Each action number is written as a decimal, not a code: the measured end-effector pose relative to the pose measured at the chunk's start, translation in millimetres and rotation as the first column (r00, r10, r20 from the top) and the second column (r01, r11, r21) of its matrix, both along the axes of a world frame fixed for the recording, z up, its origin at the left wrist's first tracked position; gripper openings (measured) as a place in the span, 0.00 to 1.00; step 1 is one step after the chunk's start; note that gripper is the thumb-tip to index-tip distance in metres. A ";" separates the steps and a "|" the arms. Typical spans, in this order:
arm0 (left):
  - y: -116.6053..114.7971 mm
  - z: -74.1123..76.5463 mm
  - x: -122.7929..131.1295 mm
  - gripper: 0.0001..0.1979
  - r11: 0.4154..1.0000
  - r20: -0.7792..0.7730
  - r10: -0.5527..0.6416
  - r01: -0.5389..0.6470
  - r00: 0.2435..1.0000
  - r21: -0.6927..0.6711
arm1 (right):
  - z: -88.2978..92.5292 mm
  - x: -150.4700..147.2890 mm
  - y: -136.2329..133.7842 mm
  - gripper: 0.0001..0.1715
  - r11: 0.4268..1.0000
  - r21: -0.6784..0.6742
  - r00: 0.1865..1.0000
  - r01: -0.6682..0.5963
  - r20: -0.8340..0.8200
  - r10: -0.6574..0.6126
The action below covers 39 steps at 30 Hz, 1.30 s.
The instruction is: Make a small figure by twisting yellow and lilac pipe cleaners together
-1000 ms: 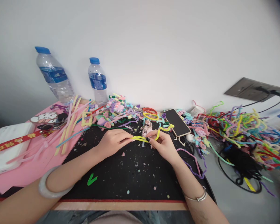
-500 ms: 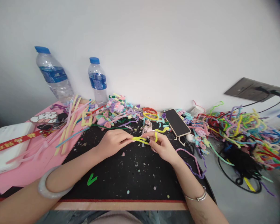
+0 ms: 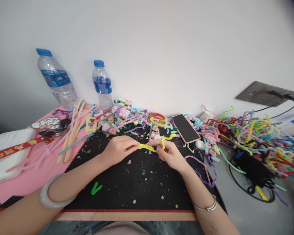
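Observation:
A bent yellow pipe cleaner stretches between my two hands above the black mat. My left hand pinches its left end between thumb and fingertips. On the other side, my right hand is closed on the doubled strands, and the wavy free end rises past the fingers toward the upper right. The right fingertips partly hide where the strands meet. Just behind the right hand lies a small pale pink clip-like object. A green V-shaped pipe cleaner piece rests on the mat, nearer my left forearm.
A phone leans among heaped pipe cleaners at the right. Two water bottles stand by the wall. Pink sheets and a white box lie left. Cables run from a wall socket.
The two yellow strands between my hands have come closer together. My right fingers have shifted slightly, and the free end has dipped a little to the left.

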<state>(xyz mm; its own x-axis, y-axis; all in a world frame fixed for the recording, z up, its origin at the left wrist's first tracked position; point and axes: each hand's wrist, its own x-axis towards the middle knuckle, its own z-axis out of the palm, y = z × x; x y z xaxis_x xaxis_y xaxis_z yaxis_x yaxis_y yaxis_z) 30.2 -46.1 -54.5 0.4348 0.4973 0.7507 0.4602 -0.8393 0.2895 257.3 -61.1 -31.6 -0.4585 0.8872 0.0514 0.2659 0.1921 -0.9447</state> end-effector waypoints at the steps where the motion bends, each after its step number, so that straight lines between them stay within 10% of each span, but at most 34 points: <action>1: 0.1 -0.2 0.0 0.04 1.000 -0.002 0.001 -0.001 1.000 -0.002 | 0.4 -0.2 -0.1 0.17 1.000 0.003 1.000 0.000 0.002 0.000; 39: 1.8 -5.6 -1.6 0.04 0.998 0.022 0.058 -0.058 0.998 -0.024 | -2.1 -0.2 1.9 0.13 0.995 -0.082 0.988 0.055 -0.141 -0.066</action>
<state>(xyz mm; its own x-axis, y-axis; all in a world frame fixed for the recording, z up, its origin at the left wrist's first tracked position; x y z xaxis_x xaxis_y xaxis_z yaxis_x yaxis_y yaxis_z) 28.6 -44.3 -60.2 0.3875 0.5389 0.7480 0.5011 -0.8041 0.3198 257.0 -59.2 -33.7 -0.3971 0.9168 0.0427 0.1351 0.1044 -0.9853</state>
